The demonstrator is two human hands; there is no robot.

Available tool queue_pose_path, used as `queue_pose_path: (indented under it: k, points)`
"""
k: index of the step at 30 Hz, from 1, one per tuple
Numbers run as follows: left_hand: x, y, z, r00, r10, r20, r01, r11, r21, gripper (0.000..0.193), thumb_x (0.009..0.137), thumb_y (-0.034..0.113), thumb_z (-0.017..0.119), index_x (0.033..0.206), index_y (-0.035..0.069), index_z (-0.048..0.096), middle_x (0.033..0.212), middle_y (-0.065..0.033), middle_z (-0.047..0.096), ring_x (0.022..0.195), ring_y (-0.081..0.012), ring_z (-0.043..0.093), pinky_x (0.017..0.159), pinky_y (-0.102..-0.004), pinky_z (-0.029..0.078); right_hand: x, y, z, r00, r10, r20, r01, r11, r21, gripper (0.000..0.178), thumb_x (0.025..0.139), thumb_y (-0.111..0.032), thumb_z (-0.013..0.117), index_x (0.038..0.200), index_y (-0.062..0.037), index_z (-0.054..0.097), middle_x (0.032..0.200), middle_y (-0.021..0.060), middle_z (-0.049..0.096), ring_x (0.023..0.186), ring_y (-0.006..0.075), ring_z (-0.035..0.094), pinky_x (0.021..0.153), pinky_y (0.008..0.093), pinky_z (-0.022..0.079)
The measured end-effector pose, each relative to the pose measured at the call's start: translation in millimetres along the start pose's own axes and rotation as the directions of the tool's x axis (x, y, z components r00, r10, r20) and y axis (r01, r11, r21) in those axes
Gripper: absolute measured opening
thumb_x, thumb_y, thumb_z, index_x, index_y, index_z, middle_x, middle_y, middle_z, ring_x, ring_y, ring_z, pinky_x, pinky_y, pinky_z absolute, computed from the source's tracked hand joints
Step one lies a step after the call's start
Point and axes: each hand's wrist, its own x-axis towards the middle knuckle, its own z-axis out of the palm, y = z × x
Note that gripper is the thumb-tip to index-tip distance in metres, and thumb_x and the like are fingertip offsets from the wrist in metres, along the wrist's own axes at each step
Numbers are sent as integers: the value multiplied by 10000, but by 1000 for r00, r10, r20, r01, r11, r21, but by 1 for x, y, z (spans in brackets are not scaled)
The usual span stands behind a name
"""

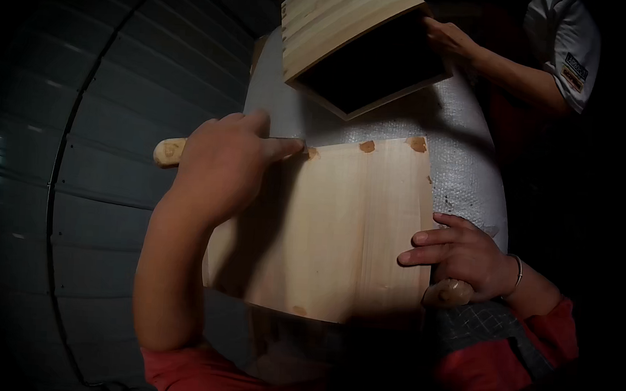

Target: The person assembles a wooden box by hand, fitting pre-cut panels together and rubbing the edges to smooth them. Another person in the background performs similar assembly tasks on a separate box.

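Note:
A pale wooden box [340, 226] lies in front of me, its broad face turned up, with brown filler patches [367, 147] along the far edge. My left hand [229, 158] is closed round a wooden-handled tool [169, 152]; the handle's end sticks out to the left. Its index finger points along the box's far edge, beside a patch, and the tool's working end is mostly hidden. At the right edge, my right hand [467, 255] rests its fingertips on the wood. A second wooden handle [450, 293] shows under its palm; the rest of that tool is hidden.
A stuffed white woven sack [465, 162] lies beneath the work. Beyond, another person's hand [451, 43] holds a second wooden box [352, 26], its dark opening facing me. A ribbed metal wall [106, 183] runs along the left.

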Motion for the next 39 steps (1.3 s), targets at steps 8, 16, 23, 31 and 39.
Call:
queue_pose_path:
  k: [8, 16, 23, 31, 39]
  points:
    - [-16, -23, -18, 996, -61, 70, 51, 989, 137, 366, 875, 40, 623, 1094, 287, 781, 834, -41, 582, 786, -210, 592, 697, -358, 483, 20, -18, -17, 999, 8, 35, -9, 1000, 12, 227, 870, -312, 705, 760, -150, 592, 1335, 20, 656, 1319, 229, 538, 1163, 465, 301]
    - [-64, -31, 10, 959, -279, -41, 269, 949, -167, 436, 873, -36, 596, 1167, 252, 740, 893, -57, 612, 798, -239, 615, 668, -355, 506, 35, -27, -24, 999, 4, 37, -5, 1000, 20, 242, 873, -343, 712, 747, -167, 603, 1329, 13, 658, 1338, 213, 517, 1168, 463, 306]
    - [-72, -33, 26, 929, -365, -58, 325, 880, -346, 467, 873, -25, 559, 1217, 249, 716, 941, -86, 591, 881, -288, 611, 748, -388, 516, 43, -40, -29, 999, 28, 47, -29, 999, 23, 242, 837, -348, 749, 751, -181, 595, 1316, 4, 668, 1347, 207, 510, 1168, 468, 307]
    - [-68, -38, 23, 949, -306, -72, 277, 921, -273, 411, 919, 6, 607, 1218, 265, 720, 953, -63, 613, 843, -246, 605, 741, -345, 507, 33, -40, -26, 996, 45, 71, -44, 999, -15, 257, 839, -368, 739, 741, -188, 585, 1312, 0, 670, 1341, 214, 517, 1164, 465, 324]
    - [-53, -41, 9, 982, -184, -40, 178, 976, -126, 364, 900, 32, 626, 1149, 262, 757, 870, -60, 617, 801, -232, 622, 685, -348, 512, 22, -29, -18, 999, 21, 25, -20, 999, -25, 273, 816, -349, 762, 731, -184, 562, 1282, 19, 686, 1327, 218, 530, 1153, 458, 346]
